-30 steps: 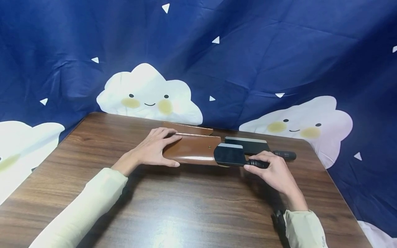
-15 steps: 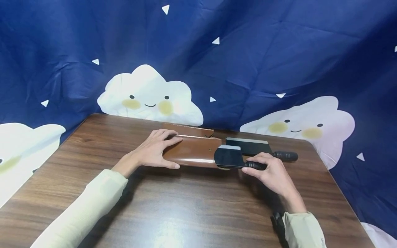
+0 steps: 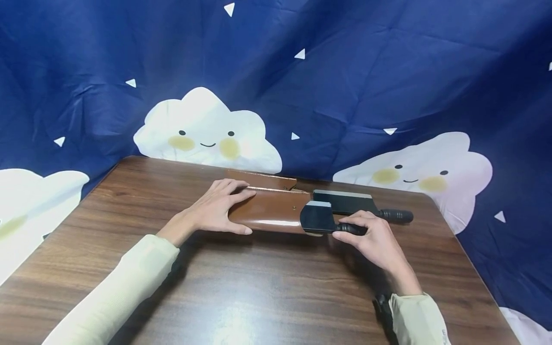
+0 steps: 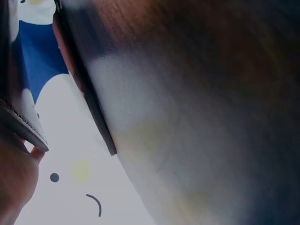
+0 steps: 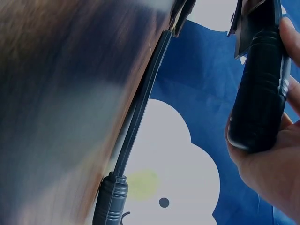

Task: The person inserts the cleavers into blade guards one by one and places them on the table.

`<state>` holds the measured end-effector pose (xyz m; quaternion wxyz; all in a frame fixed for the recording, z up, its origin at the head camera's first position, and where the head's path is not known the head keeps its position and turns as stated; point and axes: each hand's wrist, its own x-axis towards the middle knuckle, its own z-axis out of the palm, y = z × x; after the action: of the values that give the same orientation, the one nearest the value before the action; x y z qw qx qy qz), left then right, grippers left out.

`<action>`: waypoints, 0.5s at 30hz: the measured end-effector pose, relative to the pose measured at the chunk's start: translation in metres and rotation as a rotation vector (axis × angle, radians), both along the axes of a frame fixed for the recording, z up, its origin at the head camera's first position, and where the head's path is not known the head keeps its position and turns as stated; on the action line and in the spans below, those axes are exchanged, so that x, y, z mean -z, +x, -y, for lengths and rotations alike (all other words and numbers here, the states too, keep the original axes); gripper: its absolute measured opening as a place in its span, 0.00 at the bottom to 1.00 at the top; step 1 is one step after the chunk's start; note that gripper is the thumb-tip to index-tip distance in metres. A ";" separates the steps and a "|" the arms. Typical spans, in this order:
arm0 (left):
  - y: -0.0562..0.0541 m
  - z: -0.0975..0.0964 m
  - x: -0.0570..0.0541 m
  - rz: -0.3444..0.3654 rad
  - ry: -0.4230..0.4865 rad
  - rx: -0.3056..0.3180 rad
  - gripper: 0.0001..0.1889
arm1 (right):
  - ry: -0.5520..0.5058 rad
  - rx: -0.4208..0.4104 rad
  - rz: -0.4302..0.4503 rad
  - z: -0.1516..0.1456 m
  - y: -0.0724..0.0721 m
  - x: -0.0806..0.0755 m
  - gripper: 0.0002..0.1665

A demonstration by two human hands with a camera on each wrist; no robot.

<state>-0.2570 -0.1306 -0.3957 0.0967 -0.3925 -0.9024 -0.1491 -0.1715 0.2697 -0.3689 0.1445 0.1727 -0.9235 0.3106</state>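
My left hand (image 3: 220, 206) holds a glossy brown leather sheath (image 3: 271, 211) by its closed left end, fingers over the top edge and thumb along the lower one. Its stitched end (image 4: 26, 126) shows at the left of the left wrist view. A black cleaver (image 3: 316, 218) with a bright edge facing up sits partly inside the sheath, the rest of its blade hidden by the leather. My right hand (image 3: 379, 237) pinches the cleaver's black ribbed handle (image 5: 260, 93) between thumb and fingers. Sheath and cleaver are held raised over the table.
Behind them on the wooden table (image 3: 258, 292) lie a second black cleaver (image 3: 345, 202), its handle (image 5: 111, 199) toward the right, and a second brown sheath (image 3: 263, 179). A blue curtain (image 3: 323, 96) with cloud faces hangs beyond the table's far edge.
My right hand has moved slightly left with the cleaver, and less of its blade now shows outside the sheath. My left hand has stayed nearly in place.
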 end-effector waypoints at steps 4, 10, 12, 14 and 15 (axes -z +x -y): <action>0.000 0.000 -0.001 0.000 -0.007 -0.004 0.53 | 0.001 -0.001 -0.005 0.001 0.000 0.000 0.19; 0.000 -0.001 -0.002 -0.004 -0.009 -0.007 0.53 | 0.001 -0.003 -0.014 0.004 0.000 0.000 0.19; 0.000 -0.001 -0.002 -0.003 -0.008 -0.006 0.53 | 0.000 -0.003 -0.011 0.005 0.000 0.000 0.20; 0.000 -0.001 -0.002 -0.005 -0.006 -0.005 0.53 | 0.002 -0.002 -0.010 0.005 0.000 0.000 0.20; 0.000 -0.001 -0.002 -0.005 -0.005 -0.005 0.52 | 0.003 -0.002 -0.013 0.006 0.000 0.000 0.20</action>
<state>-0.2566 -0.1292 -0.3937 0.0986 -0.3910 -0.9034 -0.1457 -0.1715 0.2639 -0.3689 0.1497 0.1759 -0.9228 0.3085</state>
